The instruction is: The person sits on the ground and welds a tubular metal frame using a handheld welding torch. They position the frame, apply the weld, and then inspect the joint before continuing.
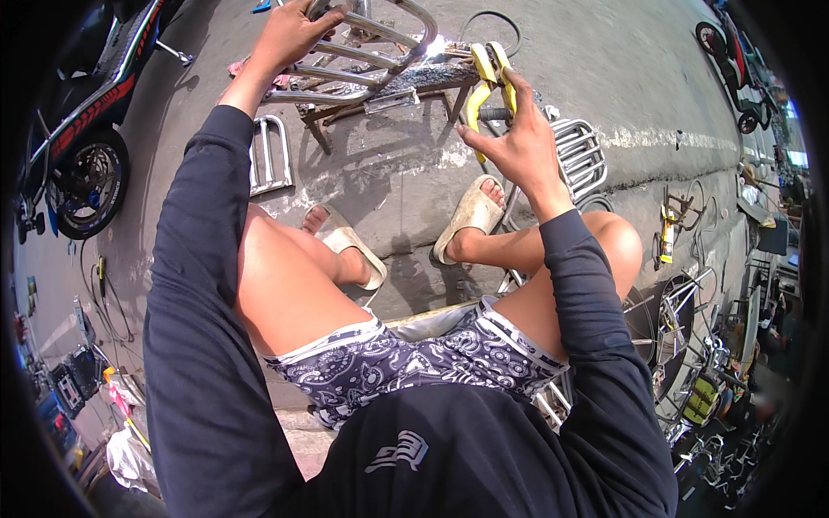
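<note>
At the top, my left hand (294, 36) is closed round a bar of a shiny metal tube rack (367, 65). The rack leans over a low, rough metal stand (432, 79). My right hand (522, 142) holds a yellow welding electrode holder (477, 102), its thumb and fingers on either side of the two yellow arms. A bright white glare (436, 46) shows at the rack's right side, left of the holder's upper end. It hides the detail of the metal there.
My sandalled feet (345, 246) rest near the stand. A small tube frame (272, 155) lies left, and another tube rack (580, 155) lies right of my right hand. Motorcycles stand at far left (91, 181) and upper right (734, 65). Metal parts (678, 302) clutter the right.
</note>
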A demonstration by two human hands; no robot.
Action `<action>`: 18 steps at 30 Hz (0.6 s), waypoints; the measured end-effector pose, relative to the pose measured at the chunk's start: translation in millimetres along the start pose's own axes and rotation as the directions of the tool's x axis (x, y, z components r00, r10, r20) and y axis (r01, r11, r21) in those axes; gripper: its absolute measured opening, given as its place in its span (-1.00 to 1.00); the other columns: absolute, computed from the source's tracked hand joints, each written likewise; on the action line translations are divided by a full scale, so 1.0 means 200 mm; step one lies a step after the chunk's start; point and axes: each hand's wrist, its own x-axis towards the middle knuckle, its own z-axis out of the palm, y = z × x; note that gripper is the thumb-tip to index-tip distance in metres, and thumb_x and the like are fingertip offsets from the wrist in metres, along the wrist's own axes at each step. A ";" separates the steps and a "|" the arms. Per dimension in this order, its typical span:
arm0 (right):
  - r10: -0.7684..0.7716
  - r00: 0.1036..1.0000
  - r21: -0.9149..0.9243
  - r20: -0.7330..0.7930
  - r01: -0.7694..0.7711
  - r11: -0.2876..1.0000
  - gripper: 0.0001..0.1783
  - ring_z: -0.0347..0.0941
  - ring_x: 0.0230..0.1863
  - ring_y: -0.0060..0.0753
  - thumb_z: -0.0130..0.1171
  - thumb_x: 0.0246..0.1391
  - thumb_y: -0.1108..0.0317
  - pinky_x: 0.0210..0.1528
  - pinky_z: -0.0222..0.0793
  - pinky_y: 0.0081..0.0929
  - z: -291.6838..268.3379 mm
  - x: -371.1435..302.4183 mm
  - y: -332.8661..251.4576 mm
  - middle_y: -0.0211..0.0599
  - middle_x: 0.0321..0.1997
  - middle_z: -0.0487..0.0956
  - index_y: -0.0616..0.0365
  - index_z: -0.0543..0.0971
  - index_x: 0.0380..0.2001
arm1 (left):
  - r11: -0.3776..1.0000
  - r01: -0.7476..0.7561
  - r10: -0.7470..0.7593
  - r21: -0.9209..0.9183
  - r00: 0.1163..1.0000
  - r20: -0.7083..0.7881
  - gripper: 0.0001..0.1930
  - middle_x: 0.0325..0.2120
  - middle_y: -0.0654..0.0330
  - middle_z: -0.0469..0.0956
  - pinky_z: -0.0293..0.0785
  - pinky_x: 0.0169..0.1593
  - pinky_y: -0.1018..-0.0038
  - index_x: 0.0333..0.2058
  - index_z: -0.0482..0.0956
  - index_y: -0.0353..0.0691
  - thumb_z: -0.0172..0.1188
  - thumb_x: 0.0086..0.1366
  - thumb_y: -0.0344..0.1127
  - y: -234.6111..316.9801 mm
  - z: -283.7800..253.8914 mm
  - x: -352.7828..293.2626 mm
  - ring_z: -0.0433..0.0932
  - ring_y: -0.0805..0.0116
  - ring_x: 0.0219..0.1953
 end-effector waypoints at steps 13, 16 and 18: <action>-0.065 0.994 0.003 -0.093 0.066 0.998 0.11 0.63 0.03 0.18 0.56 -0.14 -0.07 0.05 0.57 -0.01 0.03 0.01 0.03 0.15 0.04 0.61 -0.02 0.24 0.43 | 0.994 0.016 -0.014 -0.106 1.000 0.020 -0.51 -0.53 0.15 0.69 0.55 -0.26 0.36 -0.32 0.69 -0.31 0.28 0.35 0.12 0.02 0.00 0.00 0.67 0.34 -0.44; -0.063 0.995 -0.003 -0.080 0.063 0.998 0.11 0.63 0.01 0.19 0.57 -0.15 -0.08 0.03 0.57 0.01 0.04 0.00 0.03 0.16 0.03 0.61 -0.02 0.25 0.43 | 0.995 0.014 -0.011 -0.098 1.000 0.029 -0.57 -0.57 0.10 0.68 0.54 -0.33 0.32 -0.38 0.70 -0.33 0.27 0.31 0.02 -0.01 0.00 0.00 0.66 0.29 -0.49; -0.085 0.990 -0.020 -0.114 0.083 0.996 0.11 0.64 0.01 0.19 0.57 -0.15 -0.09 0.01 0.57 0.02 0.04 -0.01 0.03 0.16 0.02 0.61 -0.03 0.25 0.42 | 0.995 -0.023 0.031 -0.102 0.997 0.077 -0.44 -0.48 0.19 0.71 0.57 -0.19 0.41 -0.26 0.67 -0.29 0.28 0.39 0.23 -0.04 0.00 0.01 0.70 0.42 -0.37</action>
